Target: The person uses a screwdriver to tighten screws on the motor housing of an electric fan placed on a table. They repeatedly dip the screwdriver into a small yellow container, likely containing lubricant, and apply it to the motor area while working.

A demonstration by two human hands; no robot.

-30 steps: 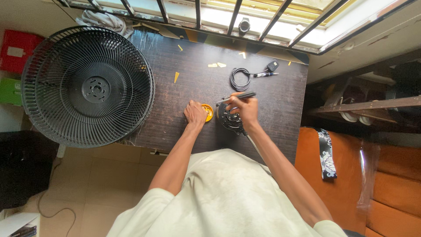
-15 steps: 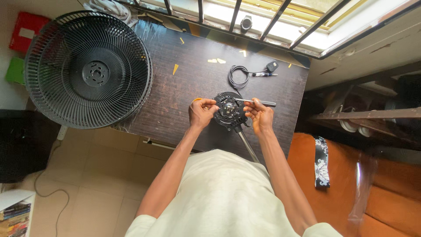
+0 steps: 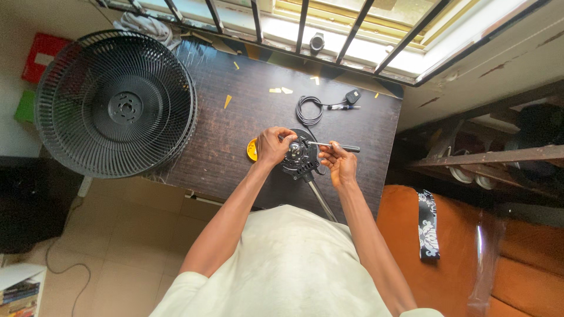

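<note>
Screwdriver [image 3: 332, 145] in right hand [image 3: 339, 164]

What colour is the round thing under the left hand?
Yellow disc, seen in the head view.

The location is a room in a home, probably a living room: a dark wooden surface [image 3: 235, 135] stands under a barred window [image 3: 305, 23], beside an orange sofa [image 3: 517, 252], a shoe rack [image 3: 487, 164], a tiled floor [image 3: 117, 235] and stacked books [image 3: 20, 290].
</note>
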